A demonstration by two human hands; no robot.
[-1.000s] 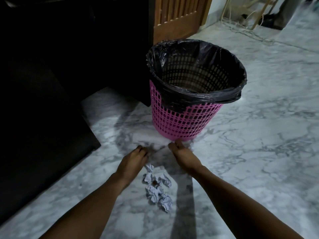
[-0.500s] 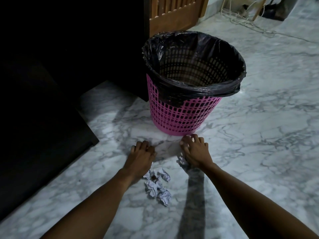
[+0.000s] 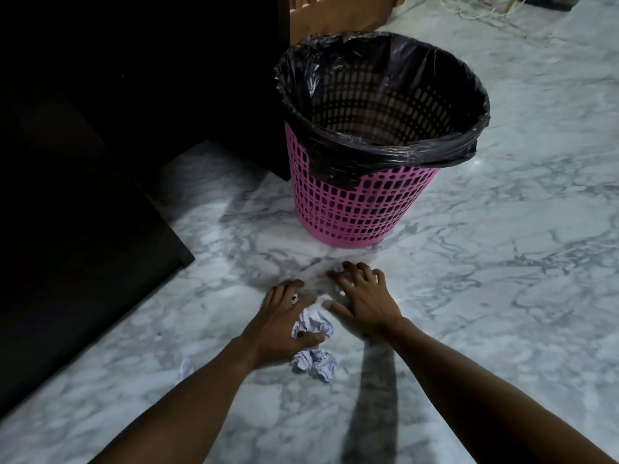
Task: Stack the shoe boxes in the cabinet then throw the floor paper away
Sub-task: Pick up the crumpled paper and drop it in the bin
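Note:
Crumpled white paper lies on the marble floor in front of a pink mesh bin (image 3: pixel 351 212) lined with a black bag (image 3: pixel 395 152). My left hand (image 3: pixel 284 324) curls around one paper ball (image 3: pixel 315 324), thumb below it and fingers above. A second paper ball (image 3: pixel 315 363) sits just under that hand, and a small scrap (image 3: pixel 186 366) lies to the left of my forearm. My right hand (image 3: pixel 363 298) rests flat with fingers spread near the bin's base, with small white paper bits (image 3: pixel 338 267) showing under its fingertips. No shoe boxes are visible.
A dark cabinet (image 3: pixel 83 212) fills the left side, its corner jutting onto the floor. Behind the bin stands a wooden slatted door (image 3: pixel 335 15). Loose cables (image 3: pixel 485 11) lie on the floor at the top right. Marble floor stretches to the right.
Both hands have drawn back from the bin's base toward the paper pile. My left hand has closed around a paper ball; my right hand's fingers have spread out.

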